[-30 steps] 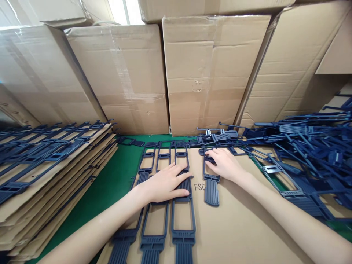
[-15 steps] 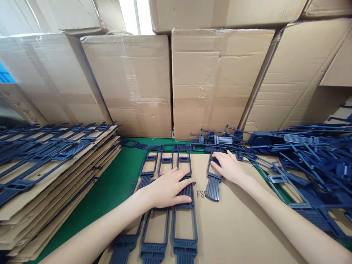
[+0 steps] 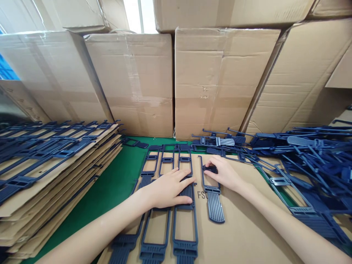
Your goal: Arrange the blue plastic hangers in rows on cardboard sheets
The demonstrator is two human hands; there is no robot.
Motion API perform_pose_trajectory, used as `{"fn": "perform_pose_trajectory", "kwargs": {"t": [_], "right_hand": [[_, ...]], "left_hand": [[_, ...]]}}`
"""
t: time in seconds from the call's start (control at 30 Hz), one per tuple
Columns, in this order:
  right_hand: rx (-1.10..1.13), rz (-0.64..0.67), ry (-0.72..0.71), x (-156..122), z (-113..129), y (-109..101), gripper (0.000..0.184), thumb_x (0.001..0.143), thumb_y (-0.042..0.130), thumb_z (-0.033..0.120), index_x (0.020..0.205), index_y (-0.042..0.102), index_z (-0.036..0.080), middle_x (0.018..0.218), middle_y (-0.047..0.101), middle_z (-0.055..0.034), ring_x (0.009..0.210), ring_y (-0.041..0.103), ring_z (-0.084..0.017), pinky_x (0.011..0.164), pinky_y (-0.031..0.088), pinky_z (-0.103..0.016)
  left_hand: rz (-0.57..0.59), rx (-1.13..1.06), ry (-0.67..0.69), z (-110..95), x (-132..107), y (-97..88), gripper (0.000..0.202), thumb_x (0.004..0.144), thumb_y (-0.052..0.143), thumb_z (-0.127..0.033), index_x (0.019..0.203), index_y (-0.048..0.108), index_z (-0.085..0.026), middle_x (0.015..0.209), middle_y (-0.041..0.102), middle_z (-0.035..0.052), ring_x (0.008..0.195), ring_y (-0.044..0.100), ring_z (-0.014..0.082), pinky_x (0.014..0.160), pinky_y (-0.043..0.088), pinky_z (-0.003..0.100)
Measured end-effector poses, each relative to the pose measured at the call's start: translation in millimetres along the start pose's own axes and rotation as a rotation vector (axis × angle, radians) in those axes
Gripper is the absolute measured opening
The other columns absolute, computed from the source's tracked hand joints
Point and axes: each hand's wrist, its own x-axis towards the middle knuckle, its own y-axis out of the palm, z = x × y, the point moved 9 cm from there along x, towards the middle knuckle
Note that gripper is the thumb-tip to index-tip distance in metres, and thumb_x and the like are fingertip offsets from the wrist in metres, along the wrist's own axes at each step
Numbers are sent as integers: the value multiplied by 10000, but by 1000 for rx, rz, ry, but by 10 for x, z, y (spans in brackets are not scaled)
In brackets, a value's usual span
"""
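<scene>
A person's two bare forearms reach forward over a flat brown cardboard sheet (image 3: 247,227) printed with the letters "FS", the rest of the word hidden under a part. The left hand (image 3: 167,189) lies flat and open, palm down, pressing on a row of dark blue plastic frame-shaped strips (image 3: 183,220) laid side by side on the sheet; the near ends of these strips are cut off by the lower edge of the view. Just to the right of the row, the right hand (image 3: 224,174) pinches the upper section of one more dark blue plastic strip with a ribbed paddle end (image 3: 214,205), which rests on the cardboard apart from the row. The fingertips cover the spot they grip, so its shape there is hard to make out.

The sheet lies on a green tabletop (image 3: 115,183). To the right is a tangled heap of loose blue strips (image 3: 310,154). To the left sits a stack of cardboard sheets layered with blue strips (image 3: 55,165). Tall brown cardboard boxes (image 3: 217,77) stand along the back.
</scene>
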Motion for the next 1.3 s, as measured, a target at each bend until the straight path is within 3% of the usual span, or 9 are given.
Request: {"fn": "perform_pose_trajectory", "kwargs": {"t": [0.23,0.43,0.67,0.83,1.13,1.3], "right_hand": [[-11,-50,-49,-18,39,12,111,868,511,184,805,601,201,864,537,-70,841,538,-224,766,477,-396],[-13,-72,-33,-13,4,84,185,903,467,189,859,647,193,844,554,-79,830,552,-231,772,491,-408],[-49,-23,-51,-48,-12,149,275,921,431,210,1105,636,209,1082,574,-102,1030,559,-255,914,473,-441],[-57,-25,-59,-65,-11,158,310,949,396,248,1169,612,211,1178,566,-108,1132,533,-255,971,447,-446],[-123,-109,-107,-39,-12,-36,251,940,438,259,1061,650,198,1161,637,-86,1139,543,-238,971,420,-432],[-432,-220,72,-87,-340,-249,274,897,409,188,1051,634,160,1150,639,-105,1085,562,-252,951,397,-434]], "left_hand": [[-35,-21,18,5,-5,-8,608,900,455,-553,1371,457,-168,1476,357,184,1352,351,340,1101,296,490],[5,15,2,10,-7,18,620,908,445,-547,1380,446,-145,1476,352,195,1359,339,338,1107,285,483],[23,4,-6,2,9,12,624,902,463,-543,1387,438,-150,1483,341,186,1368,326,329,1117,271,473],[-1,-18,5,8,10,18,632,897,466,-551,1388,438,-154,1486,331,191,1366,323,343,1114,268,492],[1,18,7,1,16,22,629,898,480,-534,1393,428,-150,1481,343,196,1361,334,340,1112,276,474],[-10,31,14,-1,14,22,610,904,460,-542,1389,425,-173,1472,367,183,1343,368,335,1097,298,476]]}}
